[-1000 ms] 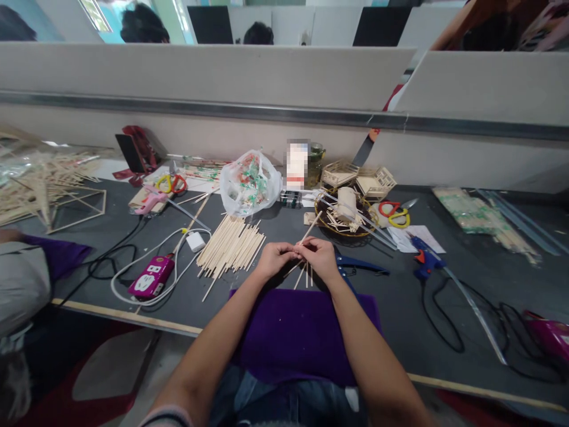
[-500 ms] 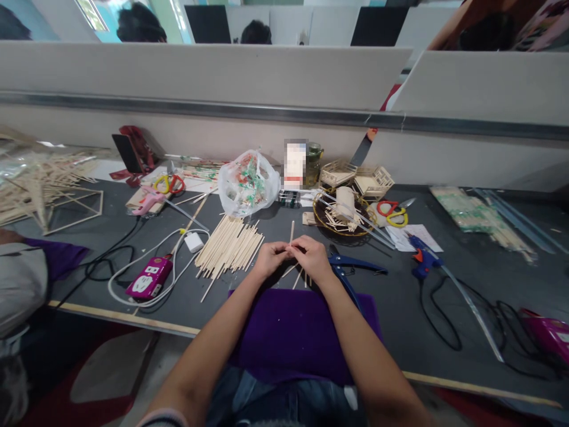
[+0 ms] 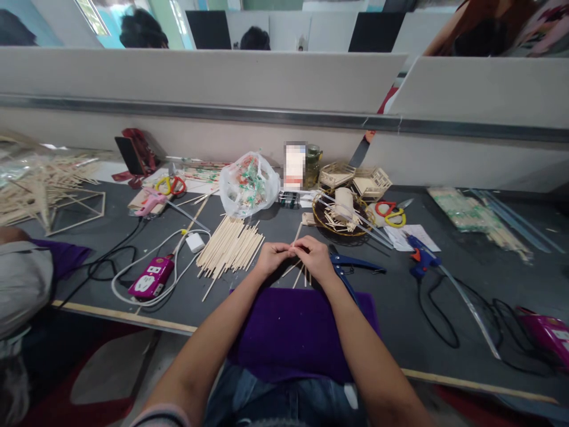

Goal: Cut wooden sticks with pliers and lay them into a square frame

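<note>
My left hand (image 3: 274, 257) and my right hand (image 3: 313, 255) meet fingertip to fingertip above the dark table. Between them they pinch a thin wooden stick (image 3: 298, 231), whose upper end points away from me. Several loose sticks (image 3: 299, 276) lie beneath my fingers, partly hidden by the right hand. To the left is a flat pile of wooden sticks (image 3: 231, 246). A blue-handled cutter (image 3: 358, 261) rests just right of my right hand. Under my forearms a purple cloth (image 3: 302, 335) covers the table edge and my lap.
Behind the hands stand a plastic bag of scraps (image 3: 249, 185) and a round basket (image 3: 324, 219) with short stick pieces. A blue glue gun (image 3: 422, 256) lies right, a pink glue gun (image 3: 150, 203) left. A purple power strip (image 3: 152, 277) trails cables. A co-worker's sleeve (image 3: 24, 284) shows far left.
The stick between my fingers has tipped from nearly upright to a slant, its upper end leaning right. Both hands stay close together in nearly the same place.
</note>
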A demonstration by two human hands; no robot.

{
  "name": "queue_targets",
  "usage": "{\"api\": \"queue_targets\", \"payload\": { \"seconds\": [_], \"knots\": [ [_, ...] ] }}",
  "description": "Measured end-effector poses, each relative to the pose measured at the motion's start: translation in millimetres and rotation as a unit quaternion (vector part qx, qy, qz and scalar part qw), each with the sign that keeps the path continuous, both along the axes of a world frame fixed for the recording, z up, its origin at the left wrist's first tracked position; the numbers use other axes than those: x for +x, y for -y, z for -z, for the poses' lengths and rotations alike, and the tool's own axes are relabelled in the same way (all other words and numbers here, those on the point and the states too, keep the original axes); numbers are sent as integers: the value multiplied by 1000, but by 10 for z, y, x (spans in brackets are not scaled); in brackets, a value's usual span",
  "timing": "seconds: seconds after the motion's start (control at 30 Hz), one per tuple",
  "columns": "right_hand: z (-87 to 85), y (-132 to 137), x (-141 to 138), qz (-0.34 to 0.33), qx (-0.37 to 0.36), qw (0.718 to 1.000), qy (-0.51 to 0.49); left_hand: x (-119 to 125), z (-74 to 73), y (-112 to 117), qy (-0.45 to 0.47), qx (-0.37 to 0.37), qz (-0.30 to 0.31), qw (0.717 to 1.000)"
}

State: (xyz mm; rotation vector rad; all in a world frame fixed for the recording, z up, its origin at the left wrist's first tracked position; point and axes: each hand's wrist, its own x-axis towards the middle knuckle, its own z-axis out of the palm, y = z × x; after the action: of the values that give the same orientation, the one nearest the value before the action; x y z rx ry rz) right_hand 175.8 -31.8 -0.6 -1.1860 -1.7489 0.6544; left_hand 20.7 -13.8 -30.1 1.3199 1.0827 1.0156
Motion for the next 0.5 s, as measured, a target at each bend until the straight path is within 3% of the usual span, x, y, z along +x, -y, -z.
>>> {"api": "queue_targets", "payload": {
  "seconds": [0.23, 0.5],
  "knots": [
    [-22, 9, 28, -17, -3, 1000, -23, 5, -3, 29, -1, 6, -4, 1000],
    [-11, -26, 8, 21, -10, 999, -39, 69, -115, 31, 23, 1, 0, 1000]
  ]
}}
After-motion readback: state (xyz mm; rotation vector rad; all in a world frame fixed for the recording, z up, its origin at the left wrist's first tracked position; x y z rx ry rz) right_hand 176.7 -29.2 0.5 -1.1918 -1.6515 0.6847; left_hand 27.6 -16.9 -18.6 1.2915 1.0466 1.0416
